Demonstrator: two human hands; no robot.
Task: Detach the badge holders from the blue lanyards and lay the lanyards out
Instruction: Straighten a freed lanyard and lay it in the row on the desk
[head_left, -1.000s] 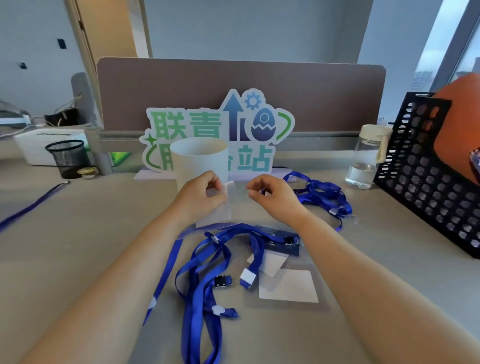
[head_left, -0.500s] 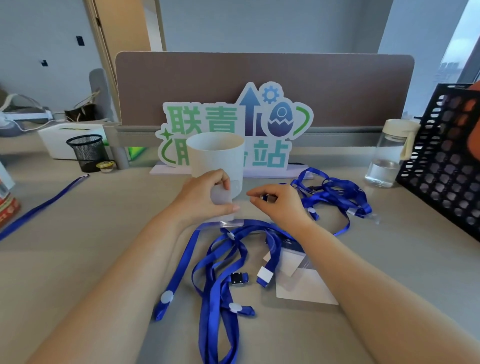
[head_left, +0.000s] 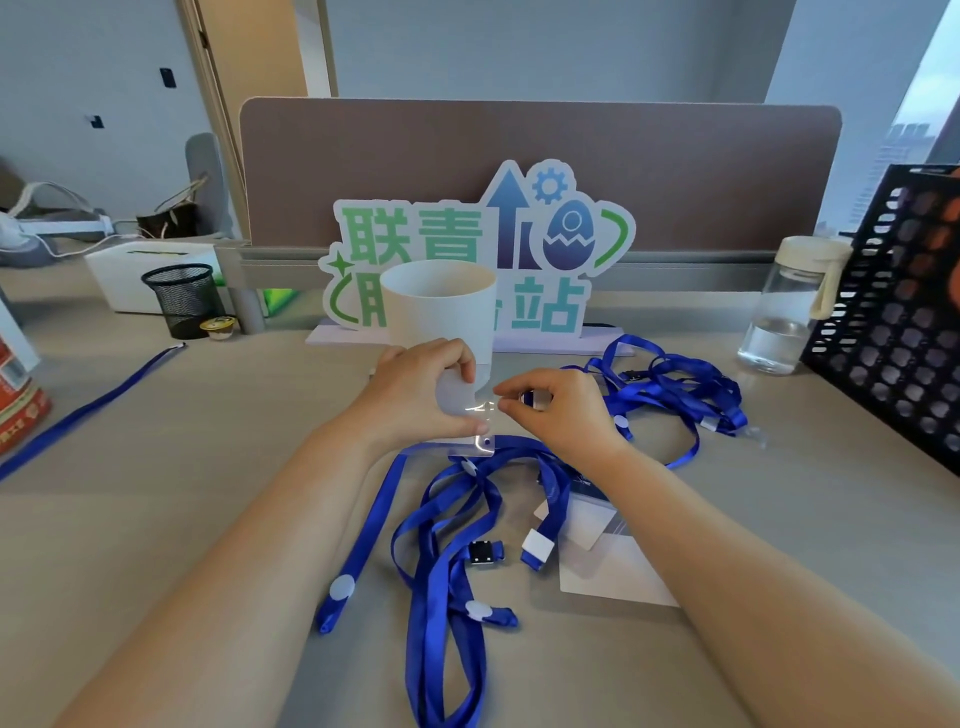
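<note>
Left hand (head_left: 421, 395) grips a clear badge holder (head_left: 460, 410) held just above the tabletop (head_left: 208, 493), in front of the white cup (head_left: 441, 306). Right hand (head_left: 563, 415) is just to its right, fingers curled, pinching a small clip (head_left: 531, 399) beside the holder's right edge. Tangled blue lanyards (head_left: 447, 525) lie on the near side of both hands, with a second bunch (head_left: 675, 389) right of the right hand, one lanyard (head_left: 88, 410) stretched out far left, and loose holders (head_left: 613, 571) by the right forearm.
</note>
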